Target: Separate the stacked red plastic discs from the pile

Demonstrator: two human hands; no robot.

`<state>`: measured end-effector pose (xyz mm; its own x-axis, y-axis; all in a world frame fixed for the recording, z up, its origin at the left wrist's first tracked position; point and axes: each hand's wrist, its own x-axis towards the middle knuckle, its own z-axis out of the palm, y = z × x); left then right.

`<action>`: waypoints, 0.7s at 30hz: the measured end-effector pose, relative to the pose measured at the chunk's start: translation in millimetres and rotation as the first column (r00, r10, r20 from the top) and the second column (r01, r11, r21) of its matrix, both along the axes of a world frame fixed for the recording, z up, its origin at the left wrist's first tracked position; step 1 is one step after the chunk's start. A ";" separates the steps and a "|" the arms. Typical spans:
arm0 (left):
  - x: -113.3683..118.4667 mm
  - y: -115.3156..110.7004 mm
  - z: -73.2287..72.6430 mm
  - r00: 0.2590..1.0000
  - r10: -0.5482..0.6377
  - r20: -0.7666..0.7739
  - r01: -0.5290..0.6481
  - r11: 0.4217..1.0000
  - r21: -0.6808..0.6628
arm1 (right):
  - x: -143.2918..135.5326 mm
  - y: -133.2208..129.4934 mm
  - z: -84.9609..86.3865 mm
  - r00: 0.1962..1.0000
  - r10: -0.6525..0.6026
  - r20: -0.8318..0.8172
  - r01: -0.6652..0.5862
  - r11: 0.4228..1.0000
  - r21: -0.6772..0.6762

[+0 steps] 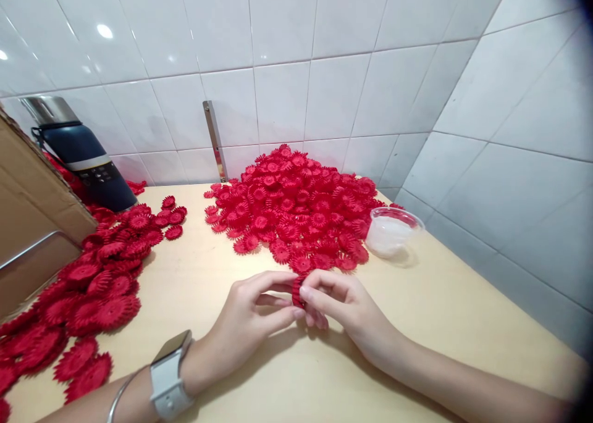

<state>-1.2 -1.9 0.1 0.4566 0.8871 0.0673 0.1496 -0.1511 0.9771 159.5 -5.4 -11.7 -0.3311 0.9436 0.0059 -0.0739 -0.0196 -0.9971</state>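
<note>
Between my two hands, low in the middle of the view, a red fringed disc is held on edge. My left hand pinches it from the left with thumb and fingers. From the right, my right hand has its thumb and index finger on the same disc, its other fingers curled below. Just beyond the hands rises a large pile of red fringed discs. A clear plastic cup with whitish content stands at the pile's right side.
More red discs are spread along the left of the pale table. A cardboard box and a dark blue bottle stand at the left. A metal strip leans on the white tiled wall behind.
</note>
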 end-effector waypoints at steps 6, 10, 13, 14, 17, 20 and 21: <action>-1.1 1.0 -1.7 1.000 0.016 -0.016 -0.016 1.000 0.015 | 0.2 -0.5 -0.6 1.000 0.010 -0.008 -0.010 1.000 -0.025; -1.3 1.7 -2.5 0.999 0.021 -0.033 -0.021 0.999 0.026 | 0.3 -0.2 -0.5 0.999 0.025 -0.026 -0.025 0.999 -0.021; -1.0 1.1 -2.2 0.998 0.022 -0.056 -0.018 0.998 0.068 | 0.5 0.0 -1.2 0.999 0.022 -0.033 -0.023 0.999 -0.030; -0.9 0.7 -2.0 0.997 0.025 -0.067 -0.018 0.996 0.090 | 0.6 0.1 -1.5 0.999 0.023 -0.033 -0.024 0.999 -0.027; -0.7 -0.6 -1.4 0.995 0.038 -0.088 -0.025 0.989 0.146 | 1.0 0.3 -2.7 0.999 0.018 -0.030 -0.018 1.000 -0.012; -0.5 -1.2 -1.0 0.995 0.039 -0.091 -0.024 0.987 0.160 | 1.3 0.1 -3.5 1.000 0.015 -0.026 -0.015 1.000 -0.009; -0.4 -1.2 -0.9 0.995 0.036 -0.095 -0.020 0.986 0.165 | 1.4 0.1 -3.6 1.000 0.013 -0.020 -0.013 1.000 -0.012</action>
